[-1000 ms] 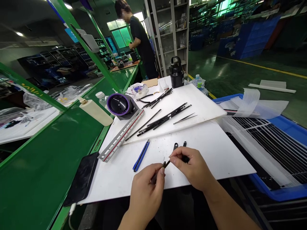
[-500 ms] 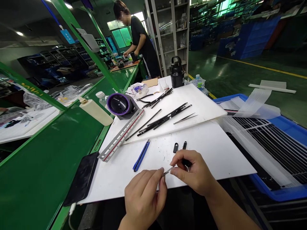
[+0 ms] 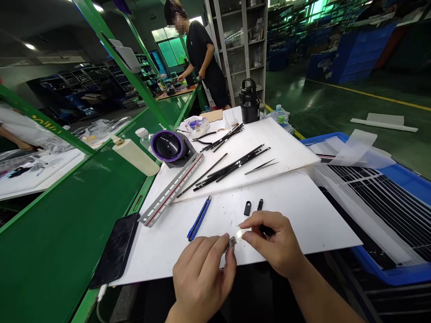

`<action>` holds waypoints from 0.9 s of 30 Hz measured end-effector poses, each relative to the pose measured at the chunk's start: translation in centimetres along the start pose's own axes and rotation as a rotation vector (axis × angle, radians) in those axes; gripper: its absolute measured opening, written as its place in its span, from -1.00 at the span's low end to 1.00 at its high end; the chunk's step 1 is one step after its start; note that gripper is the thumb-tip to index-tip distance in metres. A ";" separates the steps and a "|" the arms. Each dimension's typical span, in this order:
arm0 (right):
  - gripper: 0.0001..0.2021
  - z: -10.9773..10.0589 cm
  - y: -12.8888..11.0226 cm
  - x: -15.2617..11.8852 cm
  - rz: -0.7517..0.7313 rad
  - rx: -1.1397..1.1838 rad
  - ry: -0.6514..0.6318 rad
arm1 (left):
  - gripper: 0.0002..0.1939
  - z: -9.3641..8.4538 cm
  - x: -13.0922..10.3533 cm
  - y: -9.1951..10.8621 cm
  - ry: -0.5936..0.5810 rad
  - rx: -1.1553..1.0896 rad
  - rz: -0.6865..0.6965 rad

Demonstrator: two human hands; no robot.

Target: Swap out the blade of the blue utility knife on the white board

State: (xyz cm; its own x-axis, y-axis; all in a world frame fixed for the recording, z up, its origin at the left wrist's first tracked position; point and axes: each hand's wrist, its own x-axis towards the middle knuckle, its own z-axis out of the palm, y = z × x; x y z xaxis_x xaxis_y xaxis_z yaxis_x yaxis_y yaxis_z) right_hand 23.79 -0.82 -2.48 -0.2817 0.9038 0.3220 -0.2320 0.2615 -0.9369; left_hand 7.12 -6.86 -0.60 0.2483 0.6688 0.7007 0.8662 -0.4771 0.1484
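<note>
My left hand is closed, with thumb and forefinger pinching a small, thin, shiny silvery piece. From the other side, my right hand meets the same piece at the tips of its thumb and forefinger. A black object shows behind my right hand's curled fingers; whether they hold it, I cannot tell. Just beyond lie a small black fob-like piece and a slim black item. To the left, a blue utility knife rests on the white board.
Black strips, tweezers and pliers lie on a white foam sheet. A slotted metal bar, phone and purple-rimmed fan are left. A blue bin is right; a co-worker stands behind.
The silvery piece has turned between my fingers and now shows a broader, brighter face. My right hand has shifted slightly right. The co-worker behind has moved a little.
</note>
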 end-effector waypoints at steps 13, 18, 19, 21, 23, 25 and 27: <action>-0.89 -0.1 -0.6 0.2 0.017 0.034 0.053 | -0.62 0.0 0.1 -0.3 0.000 0.006 -0.004; -0.87 -0.2 -0.5 0.3 0.005 0.030 0.088 | -0.63 0.2 -0.1 -0.5 -0.023 -0.028 -0.045; -0.86 -0.2 -0.5 0.2 0.004 0.027 0.090 | -0.64 0.2 -0.2 -0.5 -0.025 -0.042 -0.055; -0.86 -0.2 -0.4 0.2 0.001 0.014 0.083 | -0.66 0.2 -0.3 -0.4 -0.027 -0.076 -0.085; -0.87 0.0 -0.3 0.1 -0.021 -0.015 0.070 | -0.68 0.4 -0.3 -0.4 -0.030 -0.105 -0.124; -0.87 0.2 -0.2 0.1 -0.055 -0.072 0.056 | -0.71 0.6 -0.4 -0.4 -0.049 -0.134 -0.172; -0.87 0.4 -0.1 0.1 -0.081 -0.144 0.049 | -0.70 0.9 -0.4 -0.4 -0.084 -0.165 -0.221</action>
State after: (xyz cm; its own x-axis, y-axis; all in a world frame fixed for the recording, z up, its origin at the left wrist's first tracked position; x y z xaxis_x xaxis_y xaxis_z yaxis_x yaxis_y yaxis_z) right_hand 23.43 -0.86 -2.24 -0.2214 0.8922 0.3936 -0.1151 0.3768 -0.9191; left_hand 7.05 -6.44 -1.61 0.1028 0.8084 0.5795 0.8228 -0.3965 0.4072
